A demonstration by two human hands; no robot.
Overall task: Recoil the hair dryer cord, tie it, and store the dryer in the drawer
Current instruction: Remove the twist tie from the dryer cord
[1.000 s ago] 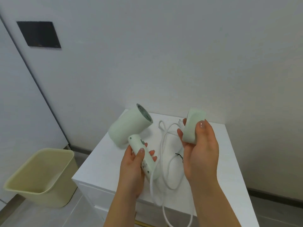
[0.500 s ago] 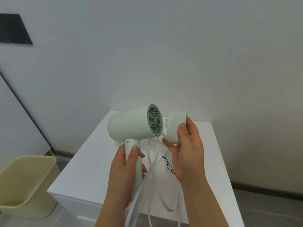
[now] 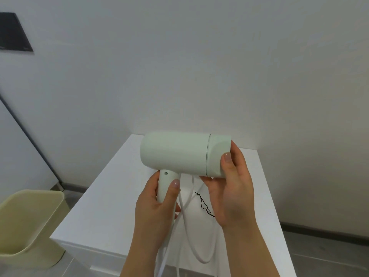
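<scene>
A pale green hair dryer (image 3: 175,151) is held above the white cabinet top (image 3: 111,198), barrel lying sideways. My left hand (image 3: 157,202) grips its handle from below. My right hand (image 3: 229,184) grips the green nozzle cap (image 3: 217,154), which sits flush on the barrel's right end. The white cord (image 3: 191,226) hangs from the handle in loose loops over the cabinet's front edge. A thin black tie (image 3: 203,204) lies on the top, partly hidden behind my right hand. The drawer is out of sight.
A cream waste bin (image 3: 28,224) stands on the floor left of the cabinet. A grey wall rises right behind the cabinet, with a dark panel (image 3: 14,33) at the upper left.
My right hand brought the loose nozzle cap onto the barrel's open end, where it now sits joined. The dryer rose slightly and turned side-on.
</scene>
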